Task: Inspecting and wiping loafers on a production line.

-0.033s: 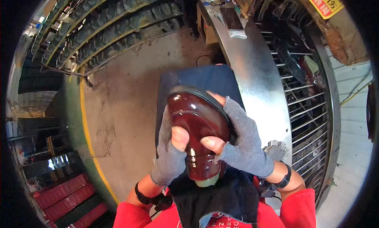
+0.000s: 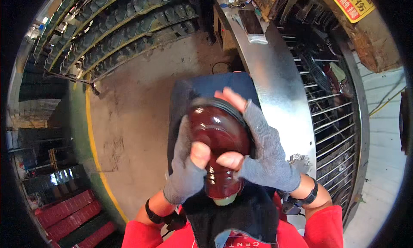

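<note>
Between my two hands is a glossy dark-red boot [image 2: 220, 136], its rounded toe pointing away from me and its black sole edge [image 2: 215, 102] running round the front. The pale green end of a shoe last [image 2: 225, 200] sticks out of its top, close to my body. My left hand [image 2: 188, 162], in a grey fingerless glove, grips the boot's left side with the thumb pressed on top. On the right side my right hand [image 2: 266, 149], gloved alike, lays its thumb across the upper. Its fingers reach over the sole edge and blur slightly; the other fingers of my left hand are hidden.
A dark blue padded surface [image 2: 215, 82] lies beneath the boot. To the right runs a metal counter [image 2: 279, 84] bearing a phone-like slab [image 2: 253, 24], beside a barred rack [image 2: 331, 119] holding another shoe [image 2: 337, 74]. Shelves of dark shoe-shaped pieces [image 2: 129, 29] stand far left; red boxes [image 2: 71, 213] sit near left.
The boot has shifted slightly and its toe looks blurred. My right fingers now extend farther over the sole edge, and both thumbs have moved a little on the upper.
</note>
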`<action>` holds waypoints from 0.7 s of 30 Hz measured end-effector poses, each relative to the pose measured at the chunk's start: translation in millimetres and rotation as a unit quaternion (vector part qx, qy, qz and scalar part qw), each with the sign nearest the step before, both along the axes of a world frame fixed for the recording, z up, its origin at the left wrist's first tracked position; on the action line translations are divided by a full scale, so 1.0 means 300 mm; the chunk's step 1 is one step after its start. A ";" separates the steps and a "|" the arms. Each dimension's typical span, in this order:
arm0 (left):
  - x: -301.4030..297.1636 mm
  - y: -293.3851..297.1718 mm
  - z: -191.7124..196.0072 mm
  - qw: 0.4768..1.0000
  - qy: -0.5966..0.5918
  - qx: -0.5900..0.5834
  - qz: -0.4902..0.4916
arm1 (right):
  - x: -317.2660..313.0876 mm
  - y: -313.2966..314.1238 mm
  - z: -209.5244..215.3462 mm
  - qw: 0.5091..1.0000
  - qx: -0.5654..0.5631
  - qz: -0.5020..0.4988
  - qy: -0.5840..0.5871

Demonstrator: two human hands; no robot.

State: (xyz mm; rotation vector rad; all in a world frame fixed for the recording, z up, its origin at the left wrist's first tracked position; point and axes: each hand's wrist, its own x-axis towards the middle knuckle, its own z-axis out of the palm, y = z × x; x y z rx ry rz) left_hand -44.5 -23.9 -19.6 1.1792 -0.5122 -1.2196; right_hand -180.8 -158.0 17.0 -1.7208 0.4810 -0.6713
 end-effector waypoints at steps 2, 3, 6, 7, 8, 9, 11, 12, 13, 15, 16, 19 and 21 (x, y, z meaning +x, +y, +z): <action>-0.019 -0.003 -0.003 0.999 -0.039 -0.006 0.017 | -0.006 -0.060 0.036 0.997 -0.034 0.060 0.022; -0.032 -0.001 -0.002 0.999 -0.025 -0.012 0.025 | -0.009 -0.070 0.041 0.997 -0.039 0.071 0.011; -0.056 0.012 0.016 0.992 -0.087 0.016 0.088 | -0.027 -0.038 0.010 0.997 0.021 0.040 0.062; -0.053 0.012 0.028 0.992 -0.085 0.024 0.093 | -0.026 -0.038 -0.023 0.995 -0.051 0.019 0.081; -0.034 0.005 0.039 0.985 -0.145 0.018 0.091 | -0.025 0.011 -0.054 0.993 0.117 0.009 0.009; -0.014 -0.008 0.052 0.974 -0.209 0.005 0.086 | -0.016 0.052 -0.088 0.960 0.278 -0.012 -0.024; 0.077 -0.066 0.070 0.958 -0.241 -0.153 0.033 | -0.011 0.059 -0.150 0.910 0.413 0.029 -0.020; 0.118 -0.104 0.080 0.954 -0.249 -0.170 0.001 | -0.007 0.048 -0.175 0.873 0.482 0.058 -0.053; 0.145 -0.150 0.080 0.954 -0.206 -0.217 0.012 | -0.002 0.032 -0.198 0.830 0.553 0.058 -0.051; 0.193 -0.248 0.076 0.967 -0.112 -0.227 -0.015 | 0.032 -0.009 -0.247 0.739 0.635 0.144 -0.171; 0.216 -0.288 0.077 0.966 -0.127 -0.214 -0.066 | 0.019 -0.014 -0.254 0.745 0.634 0.159 -0.131; 0.195 -0.338 0.050 0.967 -0.191 -0.154 -0.064 | -0.009 -0.011 -0.300 0.810 0.570 0.129 -0.045; 0.179 -0.337 0.022 0.977 -0.172 -0.123 -0.038 | -0.051 0.005 -0.326 0.869 0.479 0.123 0.016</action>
